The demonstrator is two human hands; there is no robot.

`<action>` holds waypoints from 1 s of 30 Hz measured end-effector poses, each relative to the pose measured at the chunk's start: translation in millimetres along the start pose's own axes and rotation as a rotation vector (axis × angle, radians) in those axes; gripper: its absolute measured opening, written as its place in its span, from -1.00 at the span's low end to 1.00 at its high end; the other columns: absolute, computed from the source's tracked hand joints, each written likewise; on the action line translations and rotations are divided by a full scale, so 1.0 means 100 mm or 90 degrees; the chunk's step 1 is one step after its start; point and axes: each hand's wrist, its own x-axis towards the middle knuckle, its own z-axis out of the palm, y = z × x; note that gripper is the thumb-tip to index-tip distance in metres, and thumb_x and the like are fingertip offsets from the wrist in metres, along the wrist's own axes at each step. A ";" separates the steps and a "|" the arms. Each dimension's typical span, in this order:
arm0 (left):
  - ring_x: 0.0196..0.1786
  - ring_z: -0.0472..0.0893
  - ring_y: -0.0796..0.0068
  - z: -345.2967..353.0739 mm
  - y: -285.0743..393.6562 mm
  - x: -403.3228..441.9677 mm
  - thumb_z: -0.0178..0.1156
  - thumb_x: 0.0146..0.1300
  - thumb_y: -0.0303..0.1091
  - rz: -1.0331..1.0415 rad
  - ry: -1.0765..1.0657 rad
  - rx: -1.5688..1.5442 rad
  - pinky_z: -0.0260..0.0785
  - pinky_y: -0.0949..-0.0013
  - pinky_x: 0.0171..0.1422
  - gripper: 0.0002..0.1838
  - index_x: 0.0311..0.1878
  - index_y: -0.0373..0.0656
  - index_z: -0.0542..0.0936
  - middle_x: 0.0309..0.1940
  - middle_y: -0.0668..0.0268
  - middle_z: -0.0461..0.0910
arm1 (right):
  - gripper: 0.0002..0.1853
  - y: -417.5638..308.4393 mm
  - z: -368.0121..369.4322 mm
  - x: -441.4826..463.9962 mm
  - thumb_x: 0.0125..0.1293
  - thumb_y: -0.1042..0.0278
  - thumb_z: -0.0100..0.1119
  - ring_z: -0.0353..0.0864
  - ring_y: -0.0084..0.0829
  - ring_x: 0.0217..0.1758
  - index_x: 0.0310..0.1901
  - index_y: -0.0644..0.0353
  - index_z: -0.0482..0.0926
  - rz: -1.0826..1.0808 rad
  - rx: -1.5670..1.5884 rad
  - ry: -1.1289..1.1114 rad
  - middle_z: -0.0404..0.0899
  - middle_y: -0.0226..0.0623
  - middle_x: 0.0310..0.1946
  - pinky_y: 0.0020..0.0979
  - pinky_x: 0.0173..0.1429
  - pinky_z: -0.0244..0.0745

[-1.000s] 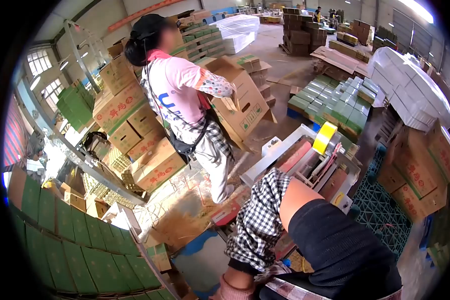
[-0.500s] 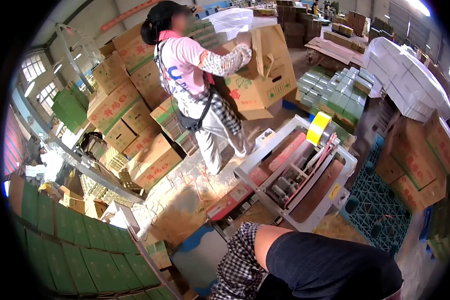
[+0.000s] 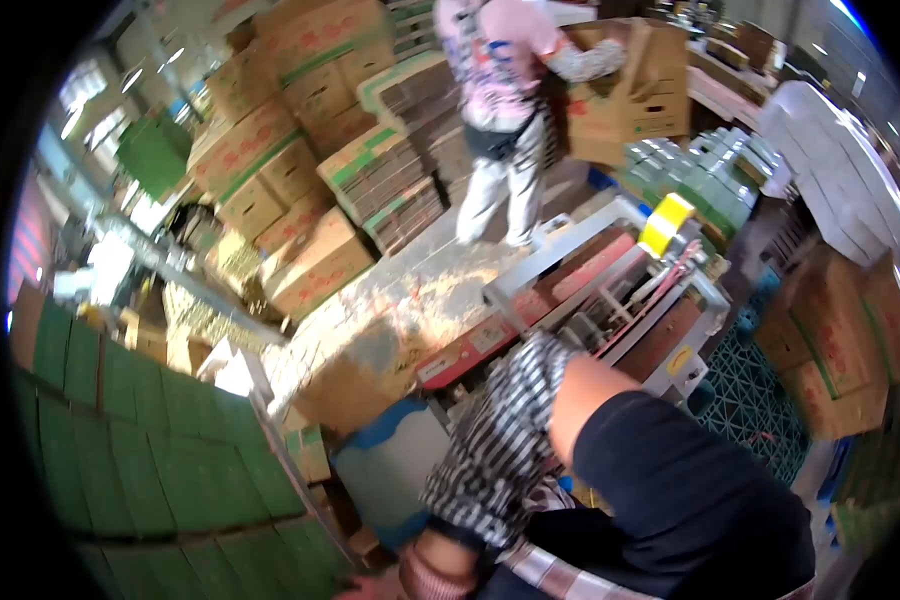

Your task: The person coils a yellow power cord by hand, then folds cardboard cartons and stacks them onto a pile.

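Observation:
My right arm, in a checked sleeve cover, bends down to the lower left. At the bottom edge, my right hand is blurred and mostly cut off beyond a pinkish wrist band. It is nearest to the stacked green cartons; whether it touches or holds anything cannot be made out. My left hand is out of view. Beyond my elbow stands a carton-sealing machine with a yellow tape roll.
A co-worker in a pink shirt handles a large open carton. Printed cartons and flat bundled cardboard are stacked at left. A blue-green plastic pallet and more cartons stand at right.
The view has tilted downward. My right arm has swung down to the left, bringing its forearm and part of the hand into view. The co-worker now appears higher and farther right, still at the carton.

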 end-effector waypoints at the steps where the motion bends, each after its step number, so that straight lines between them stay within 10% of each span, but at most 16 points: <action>1: 0.03 0.51 0.27 0.08 -0.07 0.03 0.27 0.11 -0.03 0.009 -0.007 -0.033 0.29 0.15 0.11 -0.32 0.25 -0.15 0.36 0.01 0.17 0.57 | -0.35 -0.12 -0.07 -0.05 0.14 0.24 0.12 0.33 0.08 0.27 0.32 0.05 0.24 -0.008 -0.041 -0.014 0.31 0.02 0.25 0.01 0.24 0.33; 7: -0.02 0.52 0.32 0.41 -0.40 0.28 0.27 0.12 -0.08 0.033 -0.082 -0.235 0.32 0.20 0.07 -0.37 0.21 -0.18 0.40 -0.03 0.19 0.59 | -0.31 -0.65 -0.37 -0.03 0.28 0.07 -0.11 0.08 0.16 0.43 0.43 0.01 0.04 0.014 -0.093 -0.276 0.01 0.08 0.41 0.35 0.32 0.04; 11: -0.05 0.54 0.35 0.60 -0.52 0.31 0.28 0.13 -0.11 0.033 -0.142 -0.303 0.35 0.24 0.05 -0.41 0.19 -0.21 0.43 -0.05 0.20 0.60 | -0.50 -0.75 0.22 0.33 0.38 0.22 -0.27 0.07 0.15 0.43 0.37 -0.13 0.12 -0.031 -0.072 0.139 0.00 0.01 0.43 0.35 0.38 -0.12; 15: -0.08 0.55 0.39 0.69 -0.69 0.32 0.28 0.15 -0.15 0.028 -0.192 -0.337 0.37 0.27 0.02 -0.44 0.16 -0.23 0.45 -0.08 0.21 0.61 | -0.48 -0.75 -0.04 0.50 0.35 0.19 -0.24 0.05 0.14 0.45 0.36 -0.13 0.13 -0.066 -0.061 0.111 0.06 0.02 0.41 0.37 0.38 -0.17; 23: -0.15 0.57 0.45 0.74 -0.91 0.47 0.29 0.17 -0.21 0.003 -0.287 -0.410 0.42 0.35 -0.03 -0.51 0.11 -0.28 0.50 -0.12 0.24 0.63 | -0.01 -0.39 -1.21 0.26 -0.12 0.26 0.27 0.16 0.09 0.40 0.39 0.31 0.04 -0.037 0.018 -0.123 0.12 0.21 0.33 0.05 0.45 0.05; 25: -0.16 0.58 0.46 0.54 -0.95 0.56 0.29 0.17 -0.23 0.011 -0.291 -0.417 0.43 0.36 -0.04 -0.53 0.09 -0.29 0.52 -0.14 0.24 0.64 | 0.04 0.00 -1.67 0.02 -0.10 0.15 0.40 0.18 -0.12 0.42 0.39 0.36 0.06 -0.147 0.342 0.015 0.16 0.03 0.37 -0.19 0.45 0.09; 28: -0.23 0.61 0.50 -0.40 -0.03 0.36 0.36 0.10 -0.36 -0.041 -0.414 -0.461 0.48 0.44 -0.16 -0.59 -0.01 -0.38 0.57 -0.22 0.25 0.65 | -0.32 0.50 -1.42 0.06 0.28 0.29 0.10 0.28 -0.38 0.36 0.39 0.30 0.15 0.098 0.655 0.406 0.30 -0.23 0.33 -0.31 0.42 0.10; 30: -0.26 0.62 0.52 -0.51 0.12 0.47 0.38 0.08 -0.32 -0.052 -0.483 -0.451 0.49 0.44 -0.19 -0.58 -0.03 -0.37 0.57 -0.22 0.24 0.66 | -0.35 0.80 -0.93 0.33 0.33 0.27 0.11 0.39 -0.38 0.27 0.38 0.24 0.13 0.148 0.997 0.332 0.44 -0.27 0.19 -0.28 0.34 0.29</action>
